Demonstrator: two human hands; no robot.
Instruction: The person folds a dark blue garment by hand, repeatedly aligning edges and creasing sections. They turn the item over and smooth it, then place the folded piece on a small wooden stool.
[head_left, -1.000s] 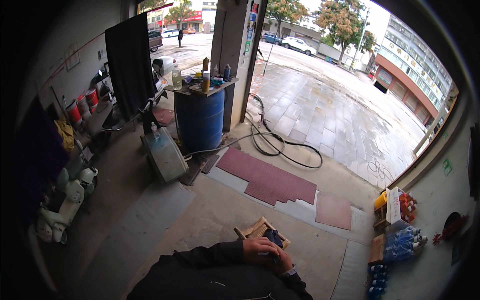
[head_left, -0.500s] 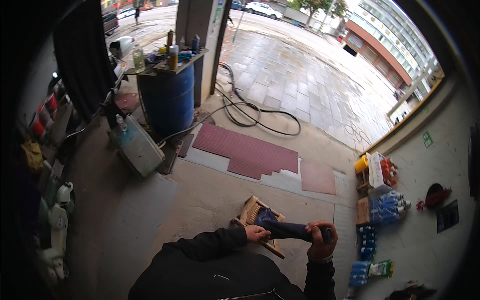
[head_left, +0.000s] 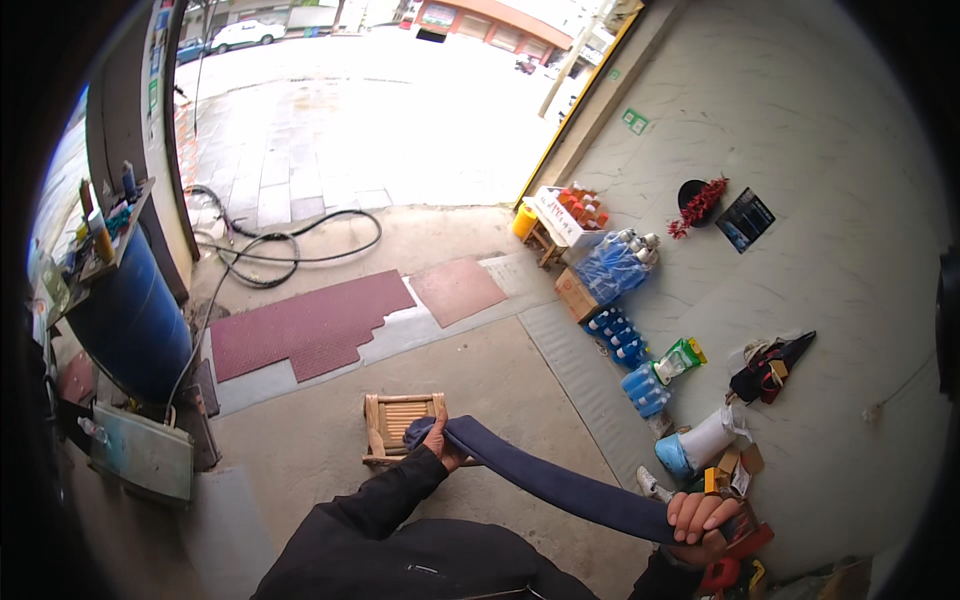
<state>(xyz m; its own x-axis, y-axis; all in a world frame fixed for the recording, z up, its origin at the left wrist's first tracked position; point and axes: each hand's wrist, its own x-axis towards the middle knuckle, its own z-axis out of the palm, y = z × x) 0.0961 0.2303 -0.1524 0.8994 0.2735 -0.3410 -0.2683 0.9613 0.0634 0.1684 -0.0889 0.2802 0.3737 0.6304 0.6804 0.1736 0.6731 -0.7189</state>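
Note:
A long, dark blue folded strip of cloth [head_left: 560, 480] stretches between my two hands; whether it is a garment or a towel I cannot tell. My left hand [head_left: 443, 447] is closed round its left part, and a short bunched end sticks out beyond the fist. My right hand [head_left: 700, 523] grips the other end at the lower right, with fingers folded over the top. Behind my left hand a small wooden stool [head_left: 405, 412] with a slatted seat stands on the concrete floor, partly covered by the hand and cloth.
Bottle packs [head_left: 618, 265] and cartons line the right wall. A blue drum [head_left: 135, 310] topped with cans and a grey metal box [head_left: 143, 450] stand at the left. Maroon mats [head_left: 320, 320] and a black hose [head_left: 265, 262] lie near the doorway.
My hands have moved apart, the right one far to the right, and the cloth is now drawn out longer. The view has swung right, showing more of the wall.

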